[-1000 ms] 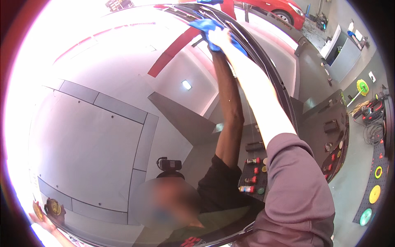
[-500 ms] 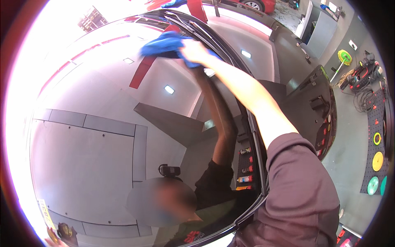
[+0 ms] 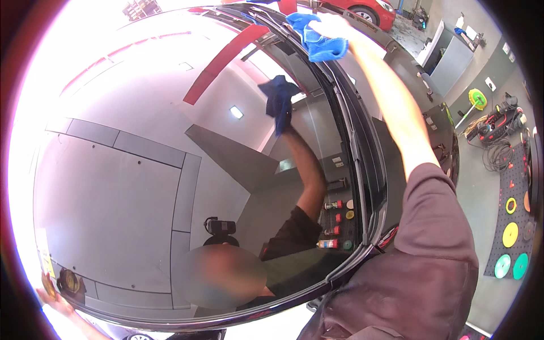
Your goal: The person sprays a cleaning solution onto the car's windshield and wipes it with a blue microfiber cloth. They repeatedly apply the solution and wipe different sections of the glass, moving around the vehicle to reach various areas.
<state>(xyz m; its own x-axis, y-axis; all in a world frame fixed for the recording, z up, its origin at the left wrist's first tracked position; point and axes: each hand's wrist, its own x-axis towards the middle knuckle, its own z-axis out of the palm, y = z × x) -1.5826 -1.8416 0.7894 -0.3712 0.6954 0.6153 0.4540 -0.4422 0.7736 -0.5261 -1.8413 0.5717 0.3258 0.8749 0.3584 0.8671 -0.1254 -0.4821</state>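
Observation:
A glossy dark car windshield [image 3: 226, 187] fills the middle of the view and mirrors the ceiling, my arm and the cloth. My right arm reaches far across its right side. In my right hand [image 3: 331, 25] is a blue microfiber cloth [image 3: 323, 45], gripped from above and hanging over the black trim strip [image 3: 354, 119] along the glass edge. Overexposure washes out the fingers of this hand. My left hand [image 3: 55, 299] rests on the rim of the glass at the lower left, fingers extended, holding nothing that shows.
Right of the trim lies the dark hood [image 3: 416, 85]. A red car [image 3: 368, 11] stands at the far end. Along the right wall are a green brush [image 3: 477, 99], a red and black machine [image 3: 501, 119] with coiled hose, and a pegboard [image 3: 518, 170] with round pads.
My right hand has swung rightward with the blue cloth, off the windshield to its trim edge. More of my left hand shows at the lower left. The whole view has shifted slightly.

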